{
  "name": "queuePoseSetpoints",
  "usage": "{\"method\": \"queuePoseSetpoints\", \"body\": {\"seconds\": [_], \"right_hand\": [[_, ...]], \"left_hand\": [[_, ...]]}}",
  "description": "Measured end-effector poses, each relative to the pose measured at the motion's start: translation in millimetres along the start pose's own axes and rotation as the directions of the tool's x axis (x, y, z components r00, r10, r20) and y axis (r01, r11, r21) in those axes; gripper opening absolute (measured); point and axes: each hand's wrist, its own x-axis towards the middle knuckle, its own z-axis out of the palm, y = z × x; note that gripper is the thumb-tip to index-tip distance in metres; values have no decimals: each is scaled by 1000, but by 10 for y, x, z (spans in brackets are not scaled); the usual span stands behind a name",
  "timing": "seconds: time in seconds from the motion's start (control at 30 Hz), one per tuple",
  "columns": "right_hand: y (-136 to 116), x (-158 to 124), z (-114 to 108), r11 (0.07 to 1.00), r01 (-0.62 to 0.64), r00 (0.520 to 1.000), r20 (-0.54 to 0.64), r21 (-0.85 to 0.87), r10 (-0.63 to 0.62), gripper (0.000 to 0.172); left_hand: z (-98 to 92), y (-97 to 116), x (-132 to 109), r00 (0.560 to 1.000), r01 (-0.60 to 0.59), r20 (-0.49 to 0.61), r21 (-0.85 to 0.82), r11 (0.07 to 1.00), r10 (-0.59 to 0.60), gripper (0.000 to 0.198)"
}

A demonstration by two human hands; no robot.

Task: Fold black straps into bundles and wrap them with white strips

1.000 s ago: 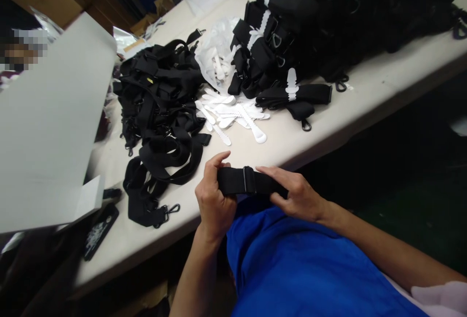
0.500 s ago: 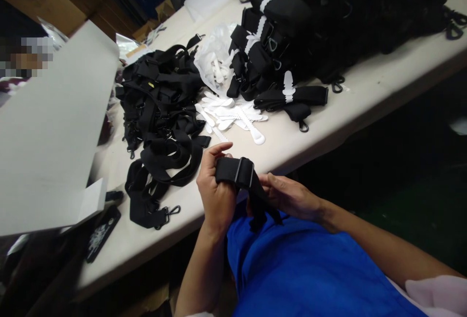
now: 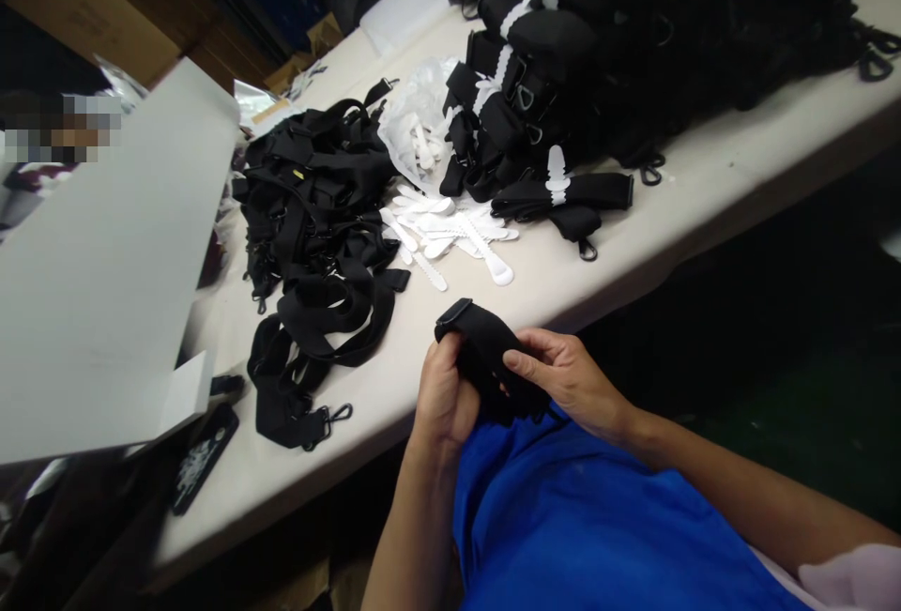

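Your left hand [image 3: 450, 395] grips folded webbing strap [image 3: 493, 334] near slider buckle [image 3: 454, 313]; right hand [image 3: 573, 374] pinches other side, likely keeping layers aligned; notched white bands [image 3: 489, 259] within reach.

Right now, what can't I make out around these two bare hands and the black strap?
- Head view: most fingertips of the left hand, hidden by the folded black webbing strap.
- Head view: the far side of the large black strap heap, cut off by the top edge.
- Head view: print on the brown cardboard box, too blurred.
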Motion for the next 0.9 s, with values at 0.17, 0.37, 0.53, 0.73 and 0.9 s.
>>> {"method": "queuePoseSetpoints", "body": {"seconds": [0.17, 0.37, 0.53, 0.73, 0.9], "right_hand": [[45, 21, -22, 983, 118, 986, -102, -141, -133, 25], [188, 96, 47, 993, 116, 982, -154, 37, -109, 27], [150, 145, 85, 963, 64, 994, -98, 261, -40, 54], [64, -7, 56, 954, -85, 994, 92, 287, 61, 47], [74, -87, 46, 950, -57, 983, -151, 307, 107, 44]], "left_hand": [[36, -96, -23, 991, 75, 113, 3, 997, -75, 34], [129, -263, -14, 992, -109, 70, 60, 992, 105, 37], [170, -369, -113, 836, -548, 218, 387, 742, 504, 48], [6, -244, -184, 733, -680, 550, 579, 449, 401, 51], [-148, -256, -150, 792, -544, 584, 544, 639, 177, 78]]}}
